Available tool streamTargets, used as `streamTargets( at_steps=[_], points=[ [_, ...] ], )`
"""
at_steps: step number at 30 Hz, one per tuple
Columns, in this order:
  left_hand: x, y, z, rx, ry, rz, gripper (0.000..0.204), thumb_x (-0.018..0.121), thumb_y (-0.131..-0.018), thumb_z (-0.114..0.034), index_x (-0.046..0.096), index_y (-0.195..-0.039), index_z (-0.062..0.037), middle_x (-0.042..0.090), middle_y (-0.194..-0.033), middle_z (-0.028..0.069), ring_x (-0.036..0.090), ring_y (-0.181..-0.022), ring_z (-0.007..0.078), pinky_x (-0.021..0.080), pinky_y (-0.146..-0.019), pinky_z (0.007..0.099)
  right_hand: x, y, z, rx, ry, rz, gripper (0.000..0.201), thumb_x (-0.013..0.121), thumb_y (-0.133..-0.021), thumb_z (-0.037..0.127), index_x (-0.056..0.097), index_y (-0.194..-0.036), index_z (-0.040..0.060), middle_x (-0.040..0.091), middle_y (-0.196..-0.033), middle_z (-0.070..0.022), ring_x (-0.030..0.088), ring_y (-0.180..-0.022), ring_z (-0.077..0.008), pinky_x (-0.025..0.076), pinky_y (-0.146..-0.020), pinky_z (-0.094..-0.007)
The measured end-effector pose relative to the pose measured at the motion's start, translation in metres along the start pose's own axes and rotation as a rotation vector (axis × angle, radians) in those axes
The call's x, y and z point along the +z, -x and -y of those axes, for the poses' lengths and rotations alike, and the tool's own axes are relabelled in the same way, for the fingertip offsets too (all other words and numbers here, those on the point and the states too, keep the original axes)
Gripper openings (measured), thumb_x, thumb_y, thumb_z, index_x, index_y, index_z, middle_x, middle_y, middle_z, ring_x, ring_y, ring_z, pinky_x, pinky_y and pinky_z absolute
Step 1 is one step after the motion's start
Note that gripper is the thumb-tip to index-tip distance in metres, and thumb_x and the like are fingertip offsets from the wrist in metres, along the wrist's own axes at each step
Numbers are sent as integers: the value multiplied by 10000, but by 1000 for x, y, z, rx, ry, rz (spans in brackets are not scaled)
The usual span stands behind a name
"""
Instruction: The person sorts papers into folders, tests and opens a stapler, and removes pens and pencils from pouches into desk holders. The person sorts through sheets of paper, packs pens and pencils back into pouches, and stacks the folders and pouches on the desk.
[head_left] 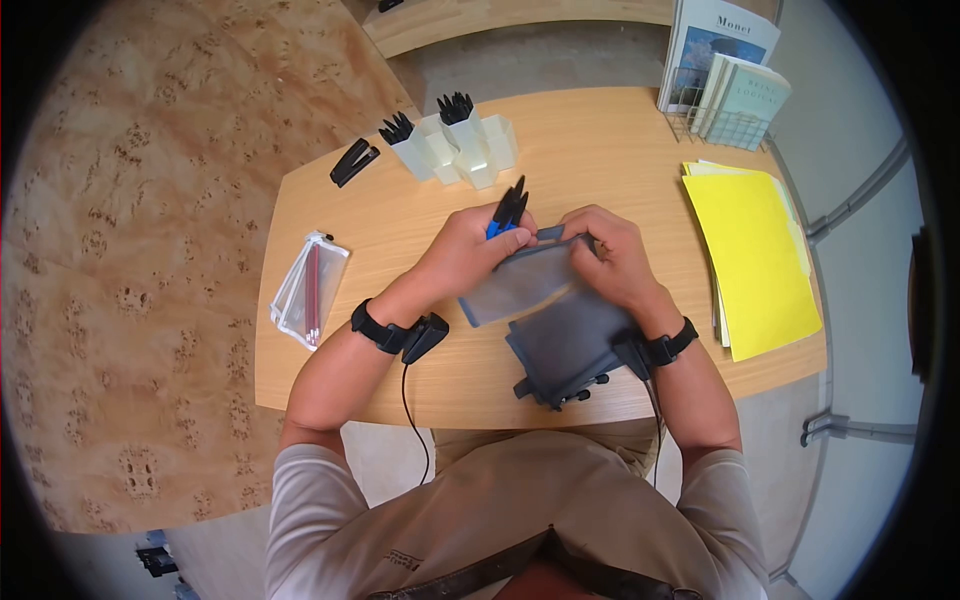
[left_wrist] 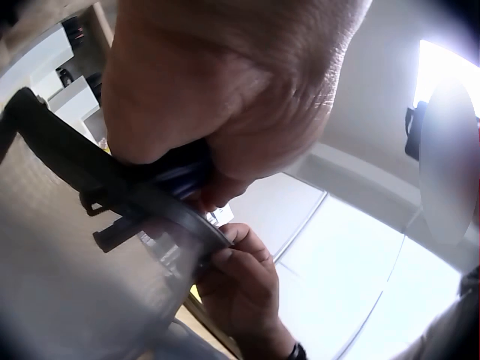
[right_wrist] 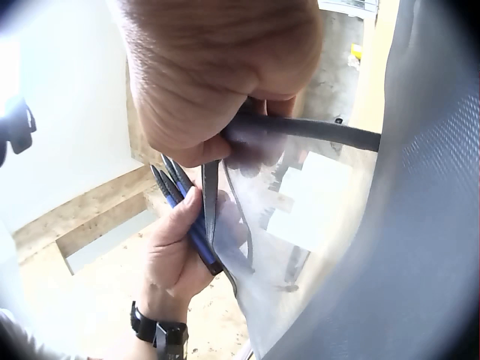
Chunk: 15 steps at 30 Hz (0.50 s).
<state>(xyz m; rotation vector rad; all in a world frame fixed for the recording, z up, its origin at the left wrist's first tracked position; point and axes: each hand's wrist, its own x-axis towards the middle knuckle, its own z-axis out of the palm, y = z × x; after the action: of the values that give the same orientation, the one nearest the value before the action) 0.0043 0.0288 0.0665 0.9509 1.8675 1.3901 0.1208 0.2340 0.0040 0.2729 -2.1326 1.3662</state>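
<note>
My left hand (head_left: 468, 248) grips a few pens (head_left: 511, 205) with blue and black barrels, their dark ends pointing away from me. A see-through pouch (head_left: 525, 282) with dark grey edging hangs between both hands. The fingers of my right hand (head_left: 617, 262) pinch its upper edge; in the right wrist view the dark rim (right_wrist: 322, 131) runs out from under them. The left hand's fingers are at the other end of that rim, beside the pens (right_wrist: 180, 199). More grey-edged pouches (head_left: 565, 340) lie stacked below the right hand, near the table's front edge.
White holders (head_left: 455, 150) with black pens stand at the back, a black stapler (head_left: 354, 162) to their left. A white-edged clear pouch (head_left: 309, 290) with red pencils lies left. Yellow folders (head_left: 755, 260) lie right, below books in a wire rack (head_left: 735, 125).
</note>
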Motion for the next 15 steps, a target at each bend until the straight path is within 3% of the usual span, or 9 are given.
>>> streamTargets(
  at_steps=[3, 5, 6, 12, 14, 15],
  points=[
    [-2, 2, -2, 38, -222, 5, 146, 644, -1008, -160, 687, -1034, -23, 664, -933, -12, 573, -856, 71, 473, -783, 247, -1, 0, -1, -5, 2, -30, 129, 602, -824, -28, 658, -934, 9, 699, -951, -125, 689, -864, -276, 540, -777, -336],
    [-6, 3, -9, -126, -357, 104, 155, 651, -1006, -167, 694, -1046, -24, 653, -920, -16, 561, -842, 63, 465, -766, 247, -2, 0, 1, 22, -6, -60, 130, 601, -826, -34, 658, -935, 8, 708, -969, -124, 698, -887, -277, 545, -798, -335],
    [-5, 3, -6, -126, -357, 102, 155, 651, -1006, -167, 694, -1046, -24, 653, -920, -16, 561, -842, 63, 465, -766, 247, -2, 0, 1, 22, -6, -59, 130, 601, -826, -34, 658, -935, 8, 708, -969, -124, 698, -887, -277, 545, -798, -335],
    [5, 1, 2, 146, 20, 12, 194, 655, -1014, -217, 695, -1072, -36, 632, -863, -35, 544, -796, 60, 459, -738, 246, -1, 0, 1, -1, -9, -43, 141, 605, -834, -36, 665, -955, 9, 714, -982, -126, 704, -901, -278, 549, -812, -341],
    [-2, 0, -5, -63, -88, 139, 231, 637, -1029, -262, 696, -1071, -42, 631, -866, -38, 543, -787, 53, 464, -713, 245, -3, 0, 1, 32, -15, -8, 150, 598, -836, -56, 660, -959, 4, 712, -1018, -131, 690, -966, -260, 531, -879, -339],
    [-5, -1, -6, -61, -89, 137, 231, 637, -1029, -262, 696, -1071, -42, 631, -866, -38, 543, -787, 53, 464, -713, 245, -3, -1, 0, 29, -14, -6, 150, 598, -836, -56, 660, -959, 4, 712, -1018, -131, 690, -966, -260, 531, -879, -339]
  ],
)
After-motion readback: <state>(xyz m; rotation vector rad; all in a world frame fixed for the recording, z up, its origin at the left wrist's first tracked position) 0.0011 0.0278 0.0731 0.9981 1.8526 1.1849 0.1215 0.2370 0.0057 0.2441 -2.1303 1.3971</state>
